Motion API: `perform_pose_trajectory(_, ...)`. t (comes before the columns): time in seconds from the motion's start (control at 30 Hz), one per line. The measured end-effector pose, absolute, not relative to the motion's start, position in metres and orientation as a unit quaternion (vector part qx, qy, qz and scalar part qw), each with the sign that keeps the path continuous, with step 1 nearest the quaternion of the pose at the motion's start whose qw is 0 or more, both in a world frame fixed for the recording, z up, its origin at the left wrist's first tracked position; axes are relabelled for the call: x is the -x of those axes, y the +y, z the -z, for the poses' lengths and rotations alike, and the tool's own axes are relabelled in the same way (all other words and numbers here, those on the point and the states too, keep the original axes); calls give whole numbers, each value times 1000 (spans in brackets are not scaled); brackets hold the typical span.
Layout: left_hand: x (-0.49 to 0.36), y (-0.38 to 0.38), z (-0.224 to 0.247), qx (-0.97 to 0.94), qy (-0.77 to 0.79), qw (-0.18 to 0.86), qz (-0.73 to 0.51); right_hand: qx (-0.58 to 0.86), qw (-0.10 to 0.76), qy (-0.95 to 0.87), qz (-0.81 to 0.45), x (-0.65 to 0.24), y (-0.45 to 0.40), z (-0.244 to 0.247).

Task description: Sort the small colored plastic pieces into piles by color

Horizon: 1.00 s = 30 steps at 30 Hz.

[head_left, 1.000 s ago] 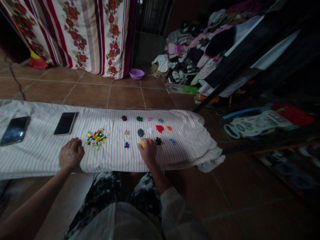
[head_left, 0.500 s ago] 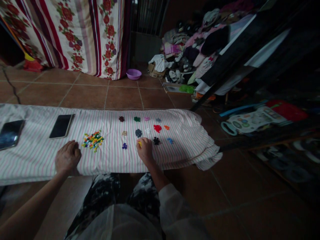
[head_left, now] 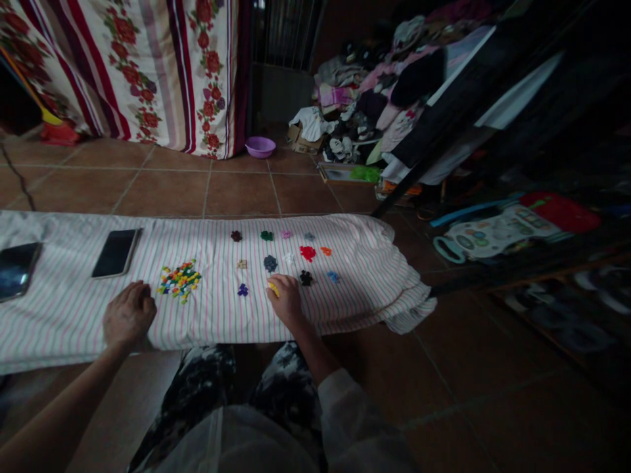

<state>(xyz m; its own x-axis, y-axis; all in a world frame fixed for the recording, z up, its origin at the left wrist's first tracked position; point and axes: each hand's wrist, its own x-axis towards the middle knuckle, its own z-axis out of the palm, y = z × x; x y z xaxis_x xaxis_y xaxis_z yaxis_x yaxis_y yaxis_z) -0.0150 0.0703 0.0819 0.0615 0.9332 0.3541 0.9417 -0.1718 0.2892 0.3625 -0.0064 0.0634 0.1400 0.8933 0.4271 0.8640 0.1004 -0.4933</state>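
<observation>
My right hand (head_left: 286, 299) rests low over the striped cloth, its fingers drawn together at small yellow pieces (head_left: 273, 288). Whether all of these are pinched or some lie on the cloth I cannot tell. Around it are little heaps sorted by colour: dark grey (head_left: 270, 263), white (head_left: 288, 258), black (head_left: 306, 278), red (head_left: 307, 253) and purple (head_left: 242, 290). My left hand (head_left: 129, 314) lies on the cloth with its fingers curled in, nothing visible in it. To its right is a mixed pile of small coloured pieces (head_left: 180, 279).
Two phones (head_left: 116, 253) (head_left: 17, 270) lie at the left on the striped cloth (head_left: 207, 322). More heaps sit farther back: brown (head_left: 236, 236), green (head_left: 267, 235), pink (head_left: 286, 234). A purple basin (head_left: 260, 147) and piled clothes (head_left: 374, 98) are beyond, on the tiled floor.
The view has shifted slightly. More yellow shows at my right fingertips, while the hand stays at nearly the same spot. My left hand remains resting beside the mixed pile.
</observation>
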Motion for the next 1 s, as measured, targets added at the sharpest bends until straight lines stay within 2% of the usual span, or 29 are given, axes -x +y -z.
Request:
perform_pose_trajectory(0.7,15,72,-85,733,-638,11,237,660,332,-674,-24,-364,-7,-65)
perform_pose_trajectory(1.0,12,69,-85,719,-653,9,236,656,357,-664,-27,-362,-8,-65)
